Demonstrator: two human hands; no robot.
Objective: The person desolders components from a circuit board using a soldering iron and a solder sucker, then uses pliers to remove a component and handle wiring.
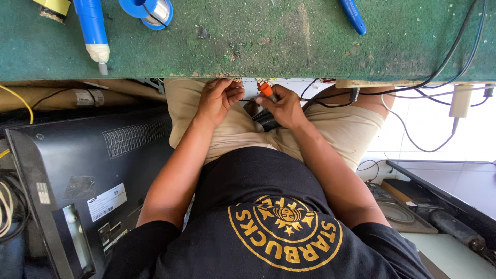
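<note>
A worn green workbench [289, 46] fills the top of the view, its mat scuffed and stained, with the seated person's lap tucked just under its near edge. To the person's left a large black flat-panel set [88, 170] stands on the floor with its vented back and label facing out, close beside the left thigh and within arm's reach. To the right, lower down, dark equipment casings [439, 212] lie on the pale tiled floor.

Black cables [444, 62] trail off the bench's right side and loop down past a white adapter [460, 101] hanging at the edge, apparently feeding whatever is being handled in the lap.

On the bench top, pushed toward the far side and well apart from the hands, sit a blue tube with a pale nozzle [93, 28], a blue spool of solder wire [147, 10] and a blue pen [353, 16].

Both hands meet over the beige shorts, just below the bench edge. The right hand [284, 106] is closed around a small orange-handled tool [265, 90], its tip pointing up toward the bench lip, seemingly braced against the thigh for steadiness. The left hand [219, 98] is curled, fingertips pinched together on something too small to make out, held just beside the tool's tip. A dark object [266, 120] rests on the lap beneath the right hand.
</note>
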